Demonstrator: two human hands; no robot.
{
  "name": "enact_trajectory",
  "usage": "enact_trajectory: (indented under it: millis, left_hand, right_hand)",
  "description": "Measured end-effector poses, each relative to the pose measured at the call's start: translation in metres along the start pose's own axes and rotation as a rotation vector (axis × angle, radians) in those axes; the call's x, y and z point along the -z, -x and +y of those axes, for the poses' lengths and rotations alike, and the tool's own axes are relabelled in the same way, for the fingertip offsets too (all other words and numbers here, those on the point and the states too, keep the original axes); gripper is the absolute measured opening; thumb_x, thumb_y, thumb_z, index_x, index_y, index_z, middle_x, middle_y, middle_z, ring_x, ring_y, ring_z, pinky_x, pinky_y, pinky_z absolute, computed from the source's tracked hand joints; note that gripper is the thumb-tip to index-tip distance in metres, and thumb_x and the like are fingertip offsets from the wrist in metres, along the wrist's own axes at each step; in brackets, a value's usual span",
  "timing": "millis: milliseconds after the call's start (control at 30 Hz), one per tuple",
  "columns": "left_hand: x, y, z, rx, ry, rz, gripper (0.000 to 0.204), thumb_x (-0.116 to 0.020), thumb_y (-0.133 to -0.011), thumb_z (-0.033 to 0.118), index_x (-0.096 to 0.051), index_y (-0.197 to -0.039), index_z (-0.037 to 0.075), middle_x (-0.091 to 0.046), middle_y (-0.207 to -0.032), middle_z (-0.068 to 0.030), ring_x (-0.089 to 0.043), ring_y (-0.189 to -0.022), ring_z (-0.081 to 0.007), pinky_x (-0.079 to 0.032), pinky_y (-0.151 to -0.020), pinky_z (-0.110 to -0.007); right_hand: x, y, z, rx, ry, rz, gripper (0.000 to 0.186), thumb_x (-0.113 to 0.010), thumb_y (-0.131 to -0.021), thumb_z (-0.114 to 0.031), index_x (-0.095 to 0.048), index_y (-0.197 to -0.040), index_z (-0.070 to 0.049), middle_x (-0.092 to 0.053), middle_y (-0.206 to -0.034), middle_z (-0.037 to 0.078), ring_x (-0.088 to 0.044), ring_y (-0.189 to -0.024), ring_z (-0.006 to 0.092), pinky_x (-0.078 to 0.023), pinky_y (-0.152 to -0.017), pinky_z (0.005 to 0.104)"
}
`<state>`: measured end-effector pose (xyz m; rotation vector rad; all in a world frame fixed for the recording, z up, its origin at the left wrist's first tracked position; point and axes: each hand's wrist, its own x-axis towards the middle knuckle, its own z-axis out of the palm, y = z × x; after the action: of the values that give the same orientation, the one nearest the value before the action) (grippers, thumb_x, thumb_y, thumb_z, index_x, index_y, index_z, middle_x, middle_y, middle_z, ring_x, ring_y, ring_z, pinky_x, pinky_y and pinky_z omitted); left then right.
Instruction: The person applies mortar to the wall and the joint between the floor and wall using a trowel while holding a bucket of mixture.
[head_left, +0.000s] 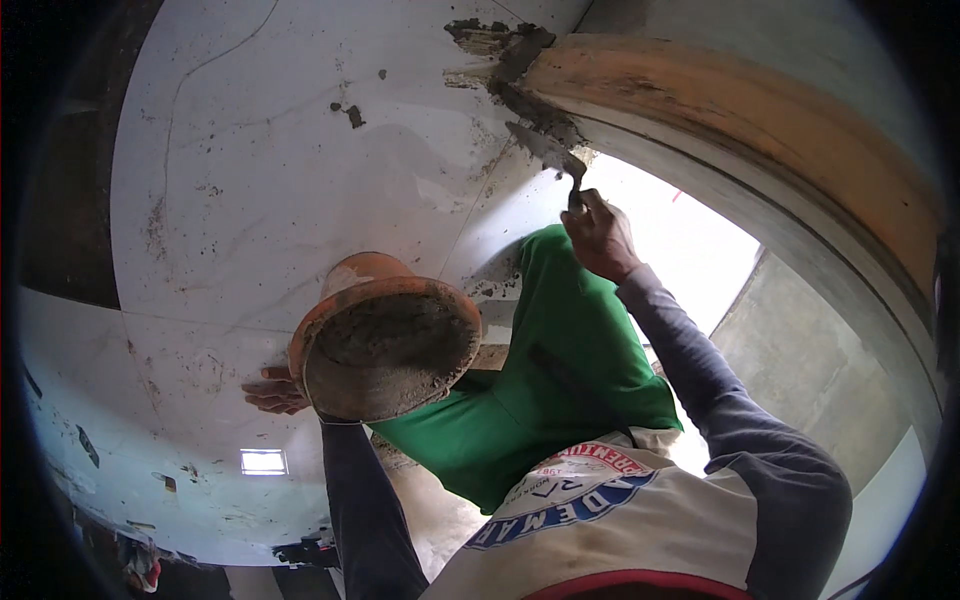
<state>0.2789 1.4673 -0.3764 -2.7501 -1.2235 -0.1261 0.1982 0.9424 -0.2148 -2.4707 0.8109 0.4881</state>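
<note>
My right hand [600, 238] is closed around the handle of a trowel [548, 150]. Its mortar-smeared blade lies against a strip of wet grey mortar [535, 108], by the end of the wooden frame. On the left, an orange bucket [368, 268] tilts its mouth toward me, with grey mortar [395, 335] inside. My left hand [277, 392] shows beside the bucket's left edge, its fingers stretched out. The bucket hides the rest of that hand, so I cannot tell how far it supports the bucket.
Large white tiles [270, 200] with mortar crumbs spread ahead and left. A brown wooden frame [720, 110] curves along the right, with a grey concrete surface [800, 330] beyond it. My bent leg in green trousers [570, 330] stands between bucket and frame.
</note>
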Motion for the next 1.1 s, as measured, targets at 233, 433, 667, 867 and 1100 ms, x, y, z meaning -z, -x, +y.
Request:
enact_trajectory:
  millis: [233, 433, 667, 867, 1100]
  left_hand:
    - [-0.001, -0.001, -0.004, -0.011, -0.020, 0.007, 0.076, -0.018, -0.108, 0.069, -0.023, -0.168, 0.023, -0.026, -0.173, -0.0162, -0.027, -0.158, -0.0397, -0.031, -0.121, -0.062]
    - [0.001, 0.001, 0.000, 0.002, -0.022, -0.006, 0.073, -0.017, -0.109, 0.064, -0.020, -0.169, 0.023, -0.024, -0.174, -0.0170, -0.026, -0.159, -0.0401, -0.029, -0.123, -0.061]
    - [0.001, 0.000, 0.000, -0.009, -0.031, -0.008, 0.069, -0.016, -0.110, 0.060, -0.016, -0.169, 0.023, -0.021, -0.175, -0.0179, -0.025, -0.160, -0.0405, -0.027, -0.124, -0.059]
    - [0.001, 0.001, 0.001, -0.013, -0.035, -0.022, 0.066, -0.016, -0.112, 0.055, -0.013, -0.169, 0.023, -0.019, -0.175, -0.0186, -0.024, -0.160, -0.0409, -0.025, -0.126, -0.058]
    - [0.004, 0.001, 0.001, -0.004, -0.053, -0.036, 0.063, -0.015, -0.113, 0.051, -0.009, -0.170, 0.023, -0.017, -0.176, -0.0195, -0.023, -0.161, -0.0413, -0.024, -0.128, -0.057]
  right_hand:
    - [-0.015, -0.013, 0.016, -0.086, 0.092, 0.244, 0.024, -0.074, -0.096, -0.026, -0.070, -0.111, -0.008, -0.075, -0.095, 0.016, -0.074, -0.086, 0.0398, -0.058, -0.073, 0.0500]
    - [-0.014, -0.007, 0.008, -0.170, 0.045, 0.200, 0.029, -0.081, -0.092, -0.024, -0.073, -0.111, -0.005, -0.075, -0.089, 0.016, -0.074, -0.076, 0.0339, -0.058, -0.070, 0.0447]
    - [-0.036, -0.025, 0.010, -0.031, -0.034, 0.380, 0.025, -0.079, -0.093, -0.021, -0.073, -0.110, -0.004, -0.076, -0.094, 0.018, -0.075, -0.084, 0.0352, -0.059, -0.076, 0.0423]
    - [-0.010, -0.002, 0.030, 0.028, 0.174, 0.175, 0.012, -0.077, -0.091, -0.018, -0.072, -0.097, -0.008, -0.072, -0.089, 0.012, -0.072, -0.077, 0.0368, -0.058, -0.069, 0.0459]
    - [0.010, 0.023, 0.035, -0.163, 0.125, 0.270, 0.014, -0.078, -0.089, -0.012, -0.068, -0.098, -0.008, -0.072, -0.090, 0.014, -0.073, -0.078, 0.0368, -0.058, -0.069, 0.0457]
